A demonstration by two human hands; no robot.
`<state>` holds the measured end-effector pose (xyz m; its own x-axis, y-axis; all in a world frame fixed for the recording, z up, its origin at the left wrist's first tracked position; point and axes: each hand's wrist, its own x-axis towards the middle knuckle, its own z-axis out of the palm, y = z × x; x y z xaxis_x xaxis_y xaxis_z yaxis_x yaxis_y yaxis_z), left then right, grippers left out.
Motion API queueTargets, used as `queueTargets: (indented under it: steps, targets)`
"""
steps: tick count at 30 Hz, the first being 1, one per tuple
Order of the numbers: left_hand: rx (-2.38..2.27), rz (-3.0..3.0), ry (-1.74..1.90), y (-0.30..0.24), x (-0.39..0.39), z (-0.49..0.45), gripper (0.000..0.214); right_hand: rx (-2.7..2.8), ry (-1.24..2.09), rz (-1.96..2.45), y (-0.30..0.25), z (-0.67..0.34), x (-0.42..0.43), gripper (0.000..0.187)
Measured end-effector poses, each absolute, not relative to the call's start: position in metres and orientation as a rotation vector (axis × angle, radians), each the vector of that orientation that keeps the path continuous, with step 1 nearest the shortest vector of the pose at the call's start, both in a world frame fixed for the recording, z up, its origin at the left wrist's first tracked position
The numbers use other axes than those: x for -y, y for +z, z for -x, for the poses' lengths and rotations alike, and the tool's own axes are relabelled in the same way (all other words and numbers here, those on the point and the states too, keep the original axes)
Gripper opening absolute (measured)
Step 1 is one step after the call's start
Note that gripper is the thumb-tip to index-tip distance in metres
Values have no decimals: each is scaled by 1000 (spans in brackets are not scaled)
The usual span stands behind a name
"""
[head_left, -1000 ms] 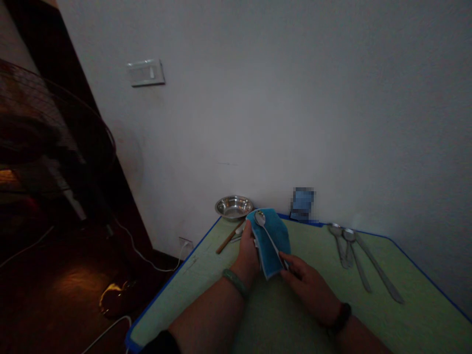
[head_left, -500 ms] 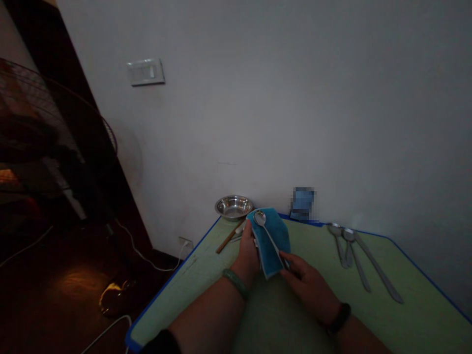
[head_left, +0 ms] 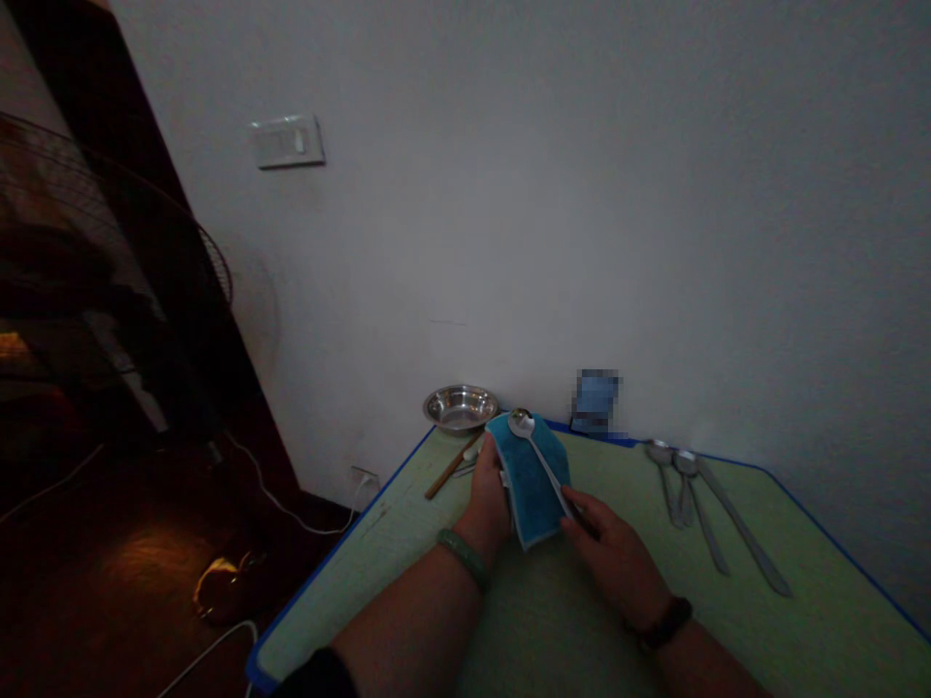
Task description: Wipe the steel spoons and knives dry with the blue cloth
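A blue cloth [head_left: 536,494] is draped over my left hand [head_left: 489,499], which is closed on its left edge; most of those fingers are hidden beneath it. Above the cloth lies a metal spoon [head_left: 544,467], its bowl toward the far edge of the cloth. My right hand [head_left: 611,551] pinches the spoon by its handle end, near the cloth's right side. Whether the spoon's bowl touches the cloth is hard to tell.
A steel bowl [head_left: 461,411] stands at the table's back left corner, with a brown stick [head_left: 449,471] and other utensils before it. Several metal utensils [head_left: 688,485] lie at right. A pixelated blue object [head_left: 596,399] leans on the wall. A fan [head_left: 109,242] stands left.
My right hand has shifted the spoon slightly up and to the right over the cloth, and its handle now shows further within my fingers. My left hand has barely moved.
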<state>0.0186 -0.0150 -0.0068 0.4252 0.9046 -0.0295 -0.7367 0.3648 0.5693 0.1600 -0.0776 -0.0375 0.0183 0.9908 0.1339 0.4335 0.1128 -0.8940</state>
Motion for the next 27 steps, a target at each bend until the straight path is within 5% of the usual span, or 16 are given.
queueTargets:
  steps: [27]
  targets:
    - [-434,-475,1059,-1,16,-20,51,1615,986,1349,-33,-157,83,47]
